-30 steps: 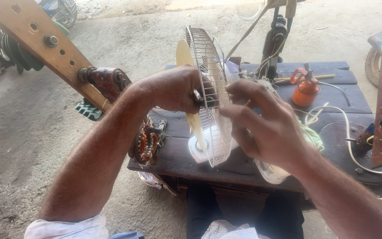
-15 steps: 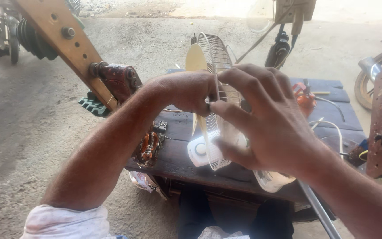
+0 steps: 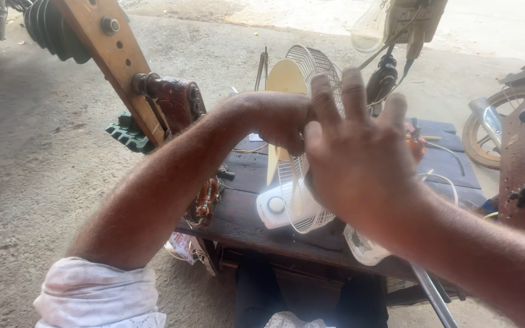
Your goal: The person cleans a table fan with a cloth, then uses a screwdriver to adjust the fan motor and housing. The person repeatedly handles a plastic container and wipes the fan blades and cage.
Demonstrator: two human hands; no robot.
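Small table fan (image 3: 296,182) stands upright on the dark table (image 3: 238,212), near its front edge. White base (image 3: 273,208) with a round knob sits low, toward the front edge. The wire grille (image 3: 311,70) rises from it, seen nearly edge-on, so its long axis runs vertical and its flat face turns sideways, toward the table's left and right ends. Pale yellow blades (image 3: 285,78) show just left of the grille.

Left hand (image 3: 277,120): fingers curled round the grille's rim at mid-height, gripping it from the left.

Right hand (image 3: 360,161): back toward the camera, fingers spread and pointing up, palm against the grille's right side. Whether the thumb hooks the wire cannot be told; it is hidden.

Left of the fan: a coil of copper windings (image 3: 205,203) at the table's left edge, and a slanted wooden bar (image 3: 113,58) carrying a reddish metal block (image 3: 174,103).
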